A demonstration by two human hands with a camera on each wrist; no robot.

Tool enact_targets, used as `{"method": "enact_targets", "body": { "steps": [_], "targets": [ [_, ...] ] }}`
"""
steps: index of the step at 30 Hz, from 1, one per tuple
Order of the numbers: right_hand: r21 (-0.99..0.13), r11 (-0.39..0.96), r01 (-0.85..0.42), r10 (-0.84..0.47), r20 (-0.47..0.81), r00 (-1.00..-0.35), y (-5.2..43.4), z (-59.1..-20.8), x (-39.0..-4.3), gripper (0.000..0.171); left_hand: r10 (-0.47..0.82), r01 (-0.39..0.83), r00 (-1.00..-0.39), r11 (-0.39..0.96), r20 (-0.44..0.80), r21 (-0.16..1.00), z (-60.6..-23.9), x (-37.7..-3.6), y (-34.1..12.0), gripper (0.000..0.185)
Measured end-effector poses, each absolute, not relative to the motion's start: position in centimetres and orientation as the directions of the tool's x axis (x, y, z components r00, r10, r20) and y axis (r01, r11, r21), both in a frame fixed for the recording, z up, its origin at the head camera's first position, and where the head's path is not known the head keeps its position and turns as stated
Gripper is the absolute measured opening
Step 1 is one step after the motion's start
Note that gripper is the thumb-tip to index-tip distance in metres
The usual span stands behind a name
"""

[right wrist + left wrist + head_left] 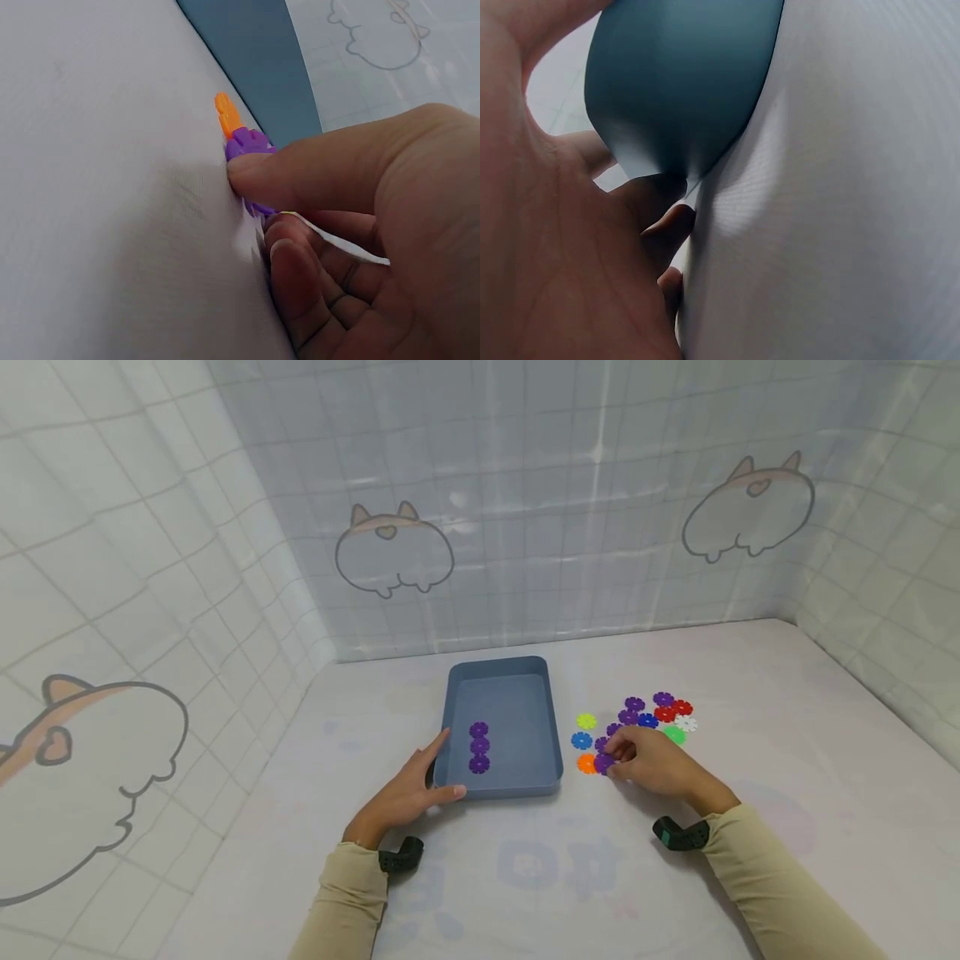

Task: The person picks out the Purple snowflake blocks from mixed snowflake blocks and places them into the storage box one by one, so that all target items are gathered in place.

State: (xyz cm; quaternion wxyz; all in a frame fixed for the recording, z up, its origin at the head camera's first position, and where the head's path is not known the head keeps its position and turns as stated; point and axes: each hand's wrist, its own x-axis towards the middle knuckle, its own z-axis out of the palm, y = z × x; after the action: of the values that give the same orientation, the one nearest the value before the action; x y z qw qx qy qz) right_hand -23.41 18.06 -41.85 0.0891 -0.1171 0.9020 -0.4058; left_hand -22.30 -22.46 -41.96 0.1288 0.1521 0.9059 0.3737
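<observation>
Fingers (300,176) of the right hand (652,764) are curled down onto a purple flower disc (247,142), pinched between thumb and fingertips right on the worktop (525,868), so that disc is held but not lifted as far as can be seen. An orange disc (226,114) is touching it on the far side, and the rest of the loose pile (652,714) (purple, red, blue, white, green, yellow) is spread just behind the hand. Over on the other side, the left hand (408,793) is laid against the near left corner of the blue tray (457,681), thumb along the front wall and fingers up the left wall, only lightly bent, more of a steadying touch than a real grip. From the left wrist view the tray corner (675,82) is seen pressed into the crook of the hand. Three purple discs (479,747) are lined up in a short column inside the tray, toward its left side. Tray and pile are set just beside each other.
</observation>
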Motion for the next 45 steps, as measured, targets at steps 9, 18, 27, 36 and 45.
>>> {"method": "enact_targets", "body": {
  "steps": [9, 18, 27, 36, 45],
  "targets": [
    [-0.781, 0.606, -0.152, -0.275, -0.026, -0.961, 18.15, -41.99, -23.35, 0.013, 0.368, 0.172, -0.922, 0.667, -0.120, 0.725, -41.98, -22.17, -22.43, 0.097],
    [-0.799, 0.583, -0.148, -0.266, -0.016, -0.964, 18.21, -42.18, -23.44, 0.010, 0.366, 0.174, -0.924, 0.667, -0.115, 0.724, -42.05, -22.17, -22.38, 0.097],
    [-0.788, 0.584, -0.194, -0.285, 0.026, -0.958, 18.37, -42.35, -23.62, 0.014, 0.374, 0.189, -0.921, 0.667, -0.105, 0.721, -41.92, -22.20, -22.35, 0.098],
    [-0.799, 0.576, -0.172, -0.253, 0.026, -0.967, 18.39, -42.24, -23.49, 0.015, 0.372, 0.188, -0.923, 0.665, -0.102, 0.723, -42.03, -22.19, -22.36, 0.096],
    [-0.847, 0.523, -0.099, -0.211, -0.017, -0.977, 18.46, -42.28, -23.58, 0.020, 0.365, 0.178, -0.924, 0.669, -0.110, 0.721, -41.89, -22.14, -22.39, 0.098]
  ]
}}
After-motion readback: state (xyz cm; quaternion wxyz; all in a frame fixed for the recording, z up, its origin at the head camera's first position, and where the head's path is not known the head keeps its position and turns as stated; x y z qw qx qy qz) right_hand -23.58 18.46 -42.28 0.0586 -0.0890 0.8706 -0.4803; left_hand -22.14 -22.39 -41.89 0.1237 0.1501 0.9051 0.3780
